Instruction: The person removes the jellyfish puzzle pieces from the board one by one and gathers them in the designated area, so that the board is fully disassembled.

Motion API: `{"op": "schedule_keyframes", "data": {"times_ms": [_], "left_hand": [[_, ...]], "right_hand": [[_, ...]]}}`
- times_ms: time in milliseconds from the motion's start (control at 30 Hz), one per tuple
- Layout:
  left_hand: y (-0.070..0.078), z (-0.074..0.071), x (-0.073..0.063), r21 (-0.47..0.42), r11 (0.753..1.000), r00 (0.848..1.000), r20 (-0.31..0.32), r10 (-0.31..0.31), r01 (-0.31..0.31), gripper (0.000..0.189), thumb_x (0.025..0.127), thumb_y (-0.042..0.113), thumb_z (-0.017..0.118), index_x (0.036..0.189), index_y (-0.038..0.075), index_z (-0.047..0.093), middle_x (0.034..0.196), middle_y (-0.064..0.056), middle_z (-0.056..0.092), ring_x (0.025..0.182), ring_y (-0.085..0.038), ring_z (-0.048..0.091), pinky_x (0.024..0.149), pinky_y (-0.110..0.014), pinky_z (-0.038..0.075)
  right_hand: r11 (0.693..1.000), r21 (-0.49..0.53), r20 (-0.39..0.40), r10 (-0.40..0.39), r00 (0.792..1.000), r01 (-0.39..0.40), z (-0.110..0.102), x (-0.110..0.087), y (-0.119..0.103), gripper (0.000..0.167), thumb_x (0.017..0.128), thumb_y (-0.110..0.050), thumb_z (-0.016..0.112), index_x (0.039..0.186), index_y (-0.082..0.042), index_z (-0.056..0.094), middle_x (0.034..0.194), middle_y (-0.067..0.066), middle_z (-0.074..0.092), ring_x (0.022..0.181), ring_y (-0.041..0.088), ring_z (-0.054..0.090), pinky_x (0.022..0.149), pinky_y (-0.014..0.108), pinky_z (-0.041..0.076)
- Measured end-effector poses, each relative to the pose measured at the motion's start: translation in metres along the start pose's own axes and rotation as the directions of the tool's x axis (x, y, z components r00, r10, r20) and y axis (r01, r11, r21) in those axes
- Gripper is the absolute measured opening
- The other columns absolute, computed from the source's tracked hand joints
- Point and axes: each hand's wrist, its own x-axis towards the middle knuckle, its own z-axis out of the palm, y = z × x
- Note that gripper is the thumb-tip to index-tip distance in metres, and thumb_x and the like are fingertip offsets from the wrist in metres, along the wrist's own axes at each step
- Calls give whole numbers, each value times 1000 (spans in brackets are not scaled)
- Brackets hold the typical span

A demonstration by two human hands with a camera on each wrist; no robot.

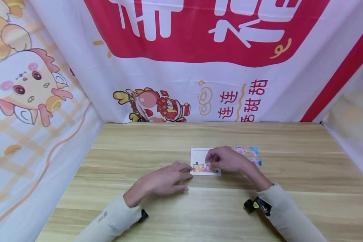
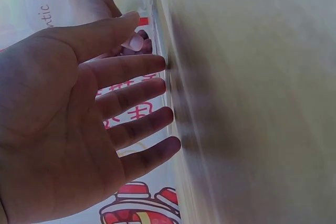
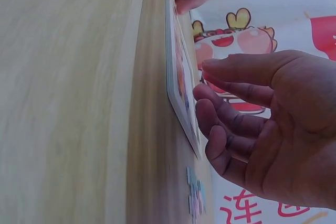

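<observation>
A white-rimmed puzzle tray [image 1: 199, 155] lies on the table, with a row of colourful jigsaw pieces [image 1: 201, 168] along its near side. My left hand [image 1: 166, 178] rests at the tray's left edge, fingers spread and nearly straight, fingertips at the table in the left wrist view. Over the tray's right part hovers my right hand [image 1: 230, 159], its fingers [image 3: 231, 119] loosely curled and thumb near the index finger. No piece shows between them in the right wrist view. Part of the tray is hidden beneath this hand.
Several loose pink and blue jigsaw pieces [image 1: 254, 151] lie to the right of the tray, partly behind the right wrist. The wooden table [image 1: 181, 215] meets a printed cloth backdrop [image 1: 169, 72] at its far edge. Cloth also hangs along both sides.
</observation>
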Motion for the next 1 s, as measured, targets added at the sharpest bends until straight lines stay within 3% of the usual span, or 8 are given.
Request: {"op": "schedule_keyframes", "data": {"times_ms": [267, 600, 1000], "left_hand": [[-1, 3, 2, 27, 1000, 1000, 3, 0, 0, 56, 108, 43, 62, 157, 16, 56, 169, -4, 45, 157, -24, 42, 130, -45, 37], [4, 6, 3, 38, 999, 999, -36, 7, -6, 59, 107, 42, 64, 157, 11, 56, 168, -8, 46, 153, -27, 45, 128, -46, 41], [0, 5, 4, 13, 1000, 999, -43, 22, -22, 54, 108, 39, 64, 154, 13, 59, 164, -7, 49, 150, -25, 48, 125, -44, 44]], "right_hand": [[1000, 2, 15, 20, 1000, -20, 8, 9, -9, 18, 94, -7, 79, 112, -11, 78, 104, 0, 76, 92, 12, 67, 85, 31, 59], [997, -53, 22, -52, 998, 53, 18, 22, -14, 22, 88, -4, 83, 109, -11, 78, 98, 1, 76, 87, 10, 64, 80, 26, 57], [998, -61, 3, 36, 999, -35, 25, 26, -24, 30, 84, 5, 82, 108, -12, 78, 94, 0, 72, 87, 13, 65, 82, 29, 58]]}}
